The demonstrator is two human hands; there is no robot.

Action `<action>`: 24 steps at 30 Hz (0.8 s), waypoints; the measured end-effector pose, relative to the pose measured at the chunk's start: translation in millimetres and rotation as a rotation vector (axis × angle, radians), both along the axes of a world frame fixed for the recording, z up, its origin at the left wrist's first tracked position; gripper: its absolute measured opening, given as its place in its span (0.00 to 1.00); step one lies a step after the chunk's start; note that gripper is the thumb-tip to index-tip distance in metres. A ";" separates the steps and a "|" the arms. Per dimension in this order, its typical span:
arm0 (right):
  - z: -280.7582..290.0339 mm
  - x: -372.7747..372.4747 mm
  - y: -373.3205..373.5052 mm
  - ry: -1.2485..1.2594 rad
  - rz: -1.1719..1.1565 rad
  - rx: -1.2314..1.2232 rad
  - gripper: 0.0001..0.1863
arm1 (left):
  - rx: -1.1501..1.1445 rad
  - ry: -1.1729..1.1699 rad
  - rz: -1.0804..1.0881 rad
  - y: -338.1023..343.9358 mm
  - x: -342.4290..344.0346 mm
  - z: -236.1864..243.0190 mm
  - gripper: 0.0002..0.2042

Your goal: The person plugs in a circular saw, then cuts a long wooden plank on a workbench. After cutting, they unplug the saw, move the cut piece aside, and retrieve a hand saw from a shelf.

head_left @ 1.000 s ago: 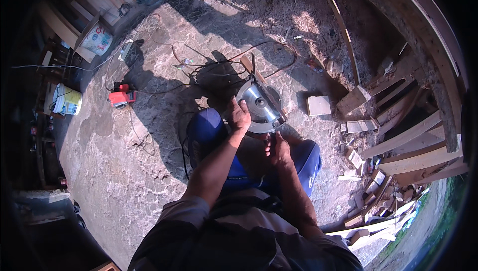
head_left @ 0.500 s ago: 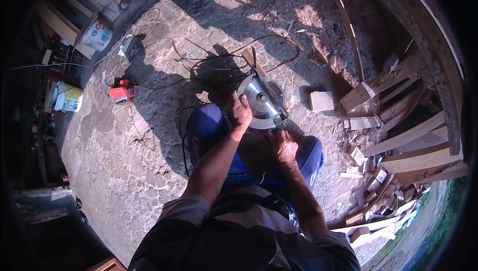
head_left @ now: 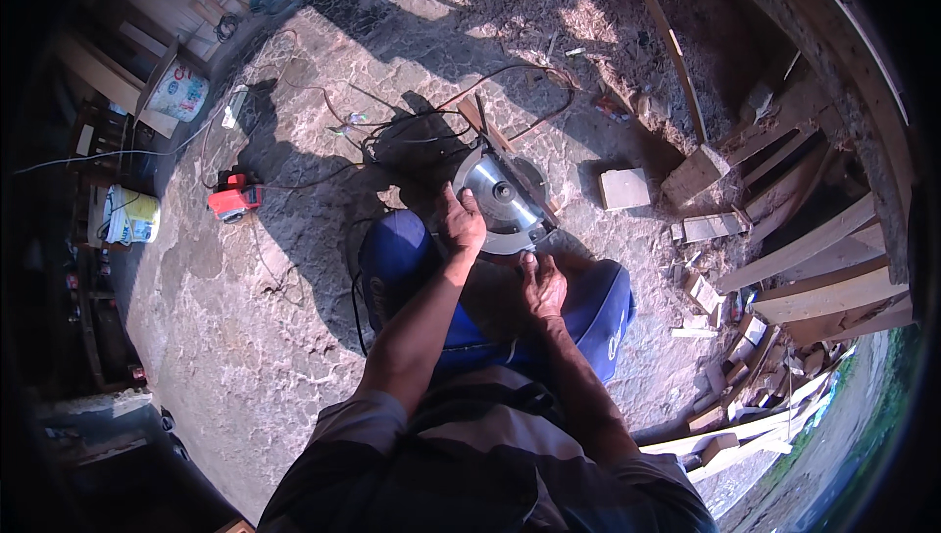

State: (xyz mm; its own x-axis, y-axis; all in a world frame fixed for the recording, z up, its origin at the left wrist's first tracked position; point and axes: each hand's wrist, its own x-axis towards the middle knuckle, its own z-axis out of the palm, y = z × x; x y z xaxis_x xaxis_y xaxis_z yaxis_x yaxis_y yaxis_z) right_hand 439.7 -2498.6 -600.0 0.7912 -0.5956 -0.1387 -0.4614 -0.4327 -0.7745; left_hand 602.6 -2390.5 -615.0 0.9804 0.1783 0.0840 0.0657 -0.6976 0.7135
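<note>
Circ. saw (head_left: 487, 178) is just past my knees (head_left: 396, 251); prob. heavy, stiff & slick, so best held by its body, clear of any cutting edge. L hand (head_left: 465, 225) has fingers at its L rim, R hand (head_left: 543, 290) near its lower edge; can't tell if either's gripping.

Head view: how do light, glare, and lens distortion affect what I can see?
Head view: hard sun and dark shadows split the floor; head view: a bright streak crosses the circular saw's silver disc; head view: boards at right look bowed near the black rim; head view: the far-left edge is too dark for detail.
</note>
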 end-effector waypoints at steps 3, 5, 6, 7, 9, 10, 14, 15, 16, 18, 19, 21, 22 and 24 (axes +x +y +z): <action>0.3 3.2 -5.7 0.034 -0.020 -0.075 0.28 | 0.028 -0.025 0.018 -6.0 -3.0 1.3 0.28; -2.8 6.6 -13.2 -0.027 -0.046 -0.120 0.26 | 0.018 -0.054 0.020 -11.7 -2.8 2.6 0.28; -5.2 8.1 -14.8 -0.016 -0.057 -0.107 0.26 | 0.018 0.010 0.010 -14.3 -1.9 3.6 0.28; -7.8 9.6 -17.4 -0.012 -0.078 -0.120 0.26 | 0.012 -0.044 -0.016 -17.4 0.4 4.7 0.28; -13.1 12.4 -20.1 -0.064 -0.129 -0.101 0.27 | 0.008 -0.031 -0.080 -26.3 8.3 7.8 0.29; -15.4 13.9 -21.5 -0.074 -0.142 -0.103 0.27 | 0.038 -0.033 -0.111 -32.4 12.2 9.7 0.29; -20.3 17.4 -28.9 -0.247 -0.332 0.227 0.28 | 0.039 0.027 -0.227 -66.3 23.9 21.5 0.30; -20.9 17.9 -32.3 -0.232 -0.334 0.246 0.28 | 0.053 -0.031 -0.236 -74.8 26.5 25.5 0.29; -21.5 18.0 -35.3 -0.216 -0.340 0.265 0.28 | 0.078 -0.030 -0.258 -83.7 28.5 29.5 0.28; -24.0 18.6 -43.0 -0.162 -0.362 0.295 0.28 | 0.149 0.064 -0.279 -100.2 30.5 37.0 0.27; -26.3 18.9 -47.1 -0.186 -0.374 0.280 0.28 | 0.160 0.086 -0.280 -107.8 30.6 40.1 0.27; -33.2 20.3 -54.7 -0.197 -0.403 0.294 0.29 | 0.195 0.172 -0.272 -121.0 29.2 44.3 0.27; -38.1 21.4 -59.8 -0.136 -0.416 0.308 0.29 | 0.202 0.161 -0.269 -126.9 28.1 45.1 0.27; -50.1 23.2 -66.9 -0.164 -0.439 0.389 0.29 | 0.225 0.178 -0.257 -138.3 26.8 44.3 0.28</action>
State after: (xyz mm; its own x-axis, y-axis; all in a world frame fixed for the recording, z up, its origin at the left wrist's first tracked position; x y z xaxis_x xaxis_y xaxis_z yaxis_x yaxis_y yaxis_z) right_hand 462.8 -2565.5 -650.0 0.5126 -0.8013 -0.3085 -0.3941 0.0997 -0.9137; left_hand 629.4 -2528.8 -570.7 0.9935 -0.0787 -0.0824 -0.0226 -0.8451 0.5341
